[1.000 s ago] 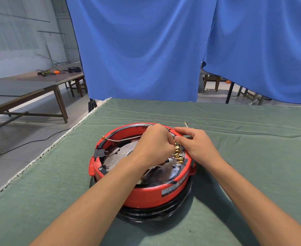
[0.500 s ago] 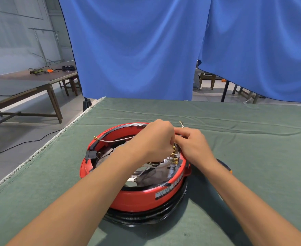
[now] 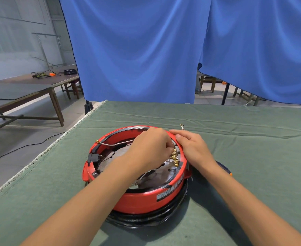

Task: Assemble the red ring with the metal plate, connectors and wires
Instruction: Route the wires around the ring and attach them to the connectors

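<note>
Both my hands hide the red ring's [image 3: 139, 197] far rim at frame centre: left hand [image 3: 149, 148] curled, fingertips at the gold connectors [image 3: 175, 158] (grip unclear); right hand [image 3: 192, 148] rests relaxed outside. Metal plate [image 3: 117, 155] lies inside.

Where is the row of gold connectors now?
The gold connectors sit inside the red ring, on its right inner wall, between the left hand and right hand.

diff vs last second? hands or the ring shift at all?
Hardly any change. The left hand stays curled over the gold connectors at the ring's inner right side, its fingers working there; what they hold is hidden. The right hand has stayed resting on the rim of the red ring. The ring, metal plate and wire stay put; only the camera shifted.
</note>
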Tool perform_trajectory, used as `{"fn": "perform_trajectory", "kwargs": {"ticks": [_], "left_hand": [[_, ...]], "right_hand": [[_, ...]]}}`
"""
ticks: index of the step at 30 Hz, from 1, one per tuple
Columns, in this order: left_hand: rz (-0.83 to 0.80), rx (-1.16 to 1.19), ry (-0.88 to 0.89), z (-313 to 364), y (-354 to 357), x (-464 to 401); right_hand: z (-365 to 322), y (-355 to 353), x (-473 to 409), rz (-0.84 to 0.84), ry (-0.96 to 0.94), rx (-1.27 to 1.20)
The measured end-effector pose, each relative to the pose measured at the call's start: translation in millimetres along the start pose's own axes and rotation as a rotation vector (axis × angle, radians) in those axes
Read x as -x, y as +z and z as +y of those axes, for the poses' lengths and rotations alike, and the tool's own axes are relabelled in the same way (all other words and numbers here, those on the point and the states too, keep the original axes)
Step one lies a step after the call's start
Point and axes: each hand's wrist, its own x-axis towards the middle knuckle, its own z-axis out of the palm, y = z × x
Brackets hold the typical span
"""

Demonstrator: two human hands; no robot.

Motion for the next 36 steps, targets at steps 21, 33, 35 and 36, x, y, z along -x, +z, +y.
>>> {"fn": "perform_trajectory", "kwargs": {"ticks": [21, 33, 35, 36], "left_hand": [[0.022, -0.044, 0.021, -3, 0, 10], [0.025, 0.052, -0.039, -11, 9, -6], [0.014, 0.087, -0.047, -12, 10, -6], [0.009, 0.095, -0.047, -11, 10, -6]], "right_hand": [[-2, -11, 3, -0.062, 0.216, 0.392], [-7, -19, -2, -0.219, 0.138, 0.404], [-7, -19, -1, -0.22, 0.146, 0.384], [-7, -19, -1, -0.218, 0.146, 0.38]]}}
